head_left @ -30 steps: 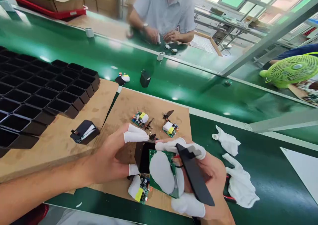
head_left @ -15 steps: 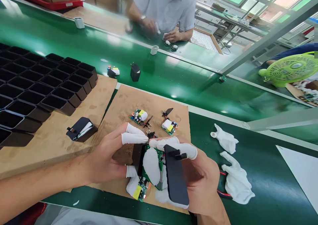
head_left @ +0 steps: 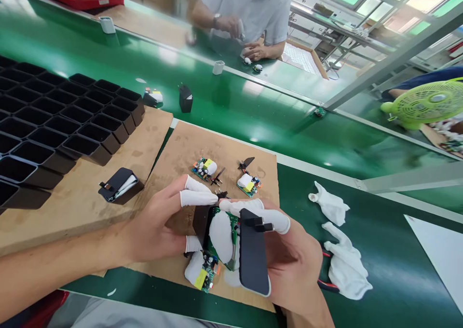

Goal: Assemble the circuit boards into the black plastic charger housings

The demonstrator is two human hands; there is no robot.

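My left hand (head_left: 164, 219), with white finger cots, grips a black charger housing (head_left: 201, 225) whose open mouth faces right. In my right hand (head_left: 294, 248), also with finger cots, is a green circuit board (head_left: 235, 229) bearing a large white blob (head_left: 221, 236). A black cover with plug pins (head_left: 254, 253) stands upright at the board's right end. The board's left end is inside the housing's mouth. Around my hands lie other circuit boards: one (head_left: 204, 169) and another (head_left: 249, 183) beyond them, and a third (head_left: 202, 272) just below the housing.
Rows of open black housings (head_left: 65, 111) fill the left, near a partly assembled charger (head_left: 121, 185) on cardboard (head_left: 152, 125). White gloves (head_left: 347, 265) lie over red-handled pliers (head_left: 327, 285) at right. Across the green conveyor (head_left: 253, 120) a person (head_left: 246, 24) works. A green fan (head_left: 430, 103) stands far right.
My right hand has moved left, bringing the board into the housing's mouth, and the cover has turned more upright. Chargers on the conveyor have shifted left. The co-worker's hand with a white piece has risen.
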